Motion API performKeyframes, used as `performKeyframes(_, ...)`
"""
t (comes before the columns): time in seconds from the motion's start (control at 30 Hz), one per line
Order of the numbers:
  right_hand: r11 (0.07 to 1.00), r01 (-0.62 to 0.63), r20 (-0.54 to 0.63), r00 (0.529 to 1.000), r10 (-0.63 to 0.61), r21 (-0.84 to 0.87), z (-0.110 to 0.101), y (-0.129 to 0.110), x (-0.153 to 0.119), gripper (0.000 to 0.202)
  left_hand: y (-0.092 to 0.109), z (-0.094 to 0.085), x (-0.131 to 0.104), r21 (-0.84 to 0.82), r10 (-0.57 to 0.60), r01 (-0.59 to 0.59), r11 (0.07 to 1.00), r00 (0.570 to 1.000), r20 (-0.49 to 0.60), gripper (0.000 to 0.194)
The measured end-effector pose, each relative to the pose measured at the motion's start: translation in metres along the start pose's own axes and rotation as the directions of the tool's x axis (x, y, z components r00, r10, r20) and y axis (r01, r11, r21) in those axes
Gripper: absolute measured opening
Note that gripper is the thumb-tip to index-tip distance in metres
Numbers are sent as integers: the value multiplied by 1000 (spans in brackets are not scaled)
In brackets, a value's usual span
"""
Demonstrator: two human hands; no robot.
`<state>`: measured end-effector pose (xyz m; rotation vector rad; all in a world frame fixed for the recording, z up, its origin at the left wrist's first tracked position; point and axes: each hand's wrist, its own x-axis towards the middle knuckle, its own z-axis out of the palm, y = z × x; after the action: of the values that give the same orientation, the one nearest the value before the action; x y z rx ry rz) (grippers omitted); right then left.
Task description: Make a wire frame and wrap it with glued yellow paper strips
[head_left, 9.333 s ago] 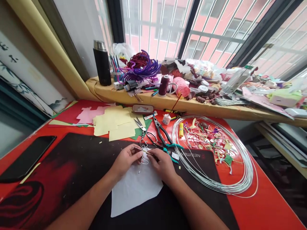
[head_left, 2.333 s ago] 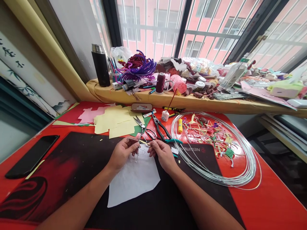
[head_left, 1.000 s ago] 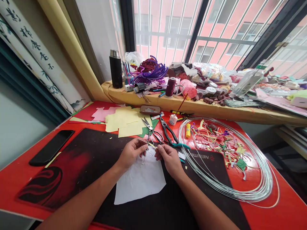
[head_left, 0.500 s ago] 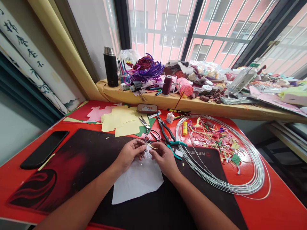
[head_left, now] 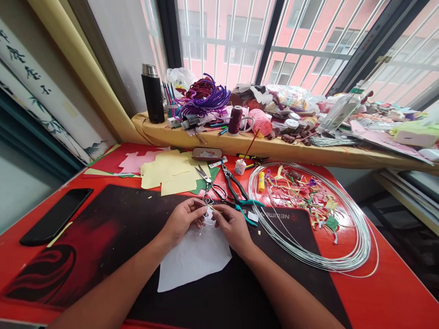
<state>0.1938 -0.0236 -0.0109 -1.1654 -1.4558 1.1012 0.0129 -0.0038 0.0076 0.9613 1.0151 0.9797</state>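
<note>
Above the white paper [head_left: 195, 265] on the black desk mat [head_left: 144, 256], the left hand [head_left: 182, 221] pinches a small bent-wire figure [head_left: 207, 222], thin and silvery, with open loops and a long end hanging down. Fingers curled, the right hand [head_left: 233, 228] grips a narrow pale-yellow strip [head_left: 215, 209] against it; finer details are too small to tell.

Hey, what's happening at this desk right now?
The left hand grips a small bent silver wire shape, and the right hand is at a thin pale yellow strip beside it. Both are above a white paper sheet on a black and red desk mat. Metal scissors lie just beyond, by a large silver wire coil.
</note>
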Motion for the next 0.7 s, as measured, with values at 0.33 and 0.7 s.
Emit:
performKeyframes(0.33, 1000, 3, 5, 1000, -3, -15, -1, 0, 0, 21, 1, 0, -1, -1, -8, 8, 1000, 1000, -4, 43)
performKeyframes(0.7, 999, 39, -14, 999, -40, -37, 2, 3, -1, 23, 0, 1, 0, 53, 10, -11, 999, 1000, 18, 41)
